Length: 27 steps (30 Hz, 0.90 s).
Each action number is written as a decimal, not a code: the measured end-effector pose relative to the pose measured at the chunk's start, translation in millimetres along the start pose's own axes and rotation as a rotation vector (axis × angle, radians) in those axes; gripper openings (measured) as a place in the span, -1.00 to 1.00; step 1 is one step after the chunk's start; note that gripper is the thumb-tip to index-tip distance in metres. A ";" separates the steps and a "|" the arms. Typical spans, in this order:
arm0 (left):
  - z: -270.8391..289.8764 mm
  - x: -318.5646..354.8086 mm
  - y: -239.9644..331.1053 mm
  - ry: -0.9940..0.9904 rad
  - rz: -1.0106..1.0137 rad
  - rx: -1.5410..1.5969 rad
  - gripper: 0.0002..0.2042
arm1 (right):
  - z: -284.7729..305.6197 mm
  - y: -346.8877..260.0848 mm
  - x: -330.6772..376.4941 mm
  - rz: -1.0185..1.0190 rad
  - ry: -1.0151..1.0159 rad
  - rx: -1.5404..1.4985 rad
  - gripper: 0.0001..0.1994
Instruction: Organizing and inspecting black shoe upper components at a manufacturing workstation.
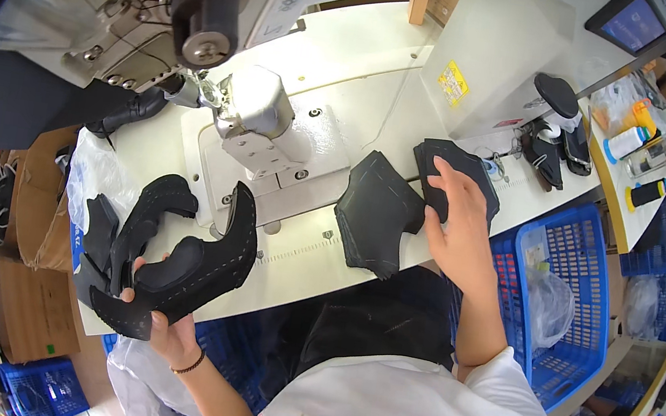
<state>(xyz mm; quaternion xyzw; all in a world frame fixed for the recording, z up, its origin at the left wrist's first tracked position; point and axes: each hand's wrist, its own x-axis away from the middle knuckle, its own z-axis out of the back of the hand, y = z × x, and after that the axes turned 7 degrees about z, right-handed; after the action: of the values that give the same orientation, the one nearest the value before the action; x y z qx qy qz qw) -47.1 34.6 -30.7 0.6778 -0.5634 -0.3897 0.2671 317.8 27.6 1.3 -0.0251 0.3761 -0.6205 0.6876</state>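
My left hand (pixel 175 341) grips a black shoe upper piece (pixel 204 275), curved and edged with pale stitching, at the front left of the sewing machine table. Its fingers are partly hidden behind the piece. A second curved black stitched piece (pixel 137 223) lies just beyond it. To the right, my right hand (pixel 462 239) rests over a stack of flat black cut pieces (pixel 442 157), fingers apart, thumb and fingertips at the stack's top. Left of that hand lies another stack of black cut pieces (pixel 375 214).
The sewing machine's metal post (pixel 259 117) stands behind the pieces, under a large machine head (pixel 207 16). Smaller black pieces (pixel 100 231) lie at the table's left end. A blue crate (pixel 563 300) with plastic bags stands right of the table; thread spools (pixel 627 144) sit farther right.
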 end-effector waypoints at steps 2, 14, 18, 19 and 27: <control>8.3 -2.1 -1.8 -0.131 0.021 0.046 -0.53 | 6.2 5.1 3.3 -0.039 -0.055 0.051 -0.47; 6.3 -7.0 6.8 -0.203 0.043 0.086 -0.57 | 32.4 11.8 -0.6 0.032 0.216 0.016 -0.76; -1.3 1.3 -5.0 -0.066 0.144 0.185 -0.59 | 1.0 -36.1 4.2 0.022 -0.209 -0.463 -0.87; -1.1 6.9 -5.3 -0.077 0.161 0.201 -0.60 | -9.5 -47.1 7.4 0.034 -0.392 -0.580 -0.87; 9.8 21.5 8.8 -0.183 0.105 0.265 -0.61 | -116.2 -101.9 32.7 -0.624 -1.023 -1.724 -0.43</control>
<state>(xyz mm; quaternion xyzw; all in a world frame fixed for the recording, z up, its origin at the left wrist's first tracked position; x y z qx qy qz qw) -58.8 12.5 -34.0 0.6385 -0.6664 -0.3574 0.1430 167.3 26.0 -46.6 -0.8614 0.3321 -0.2077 0.3233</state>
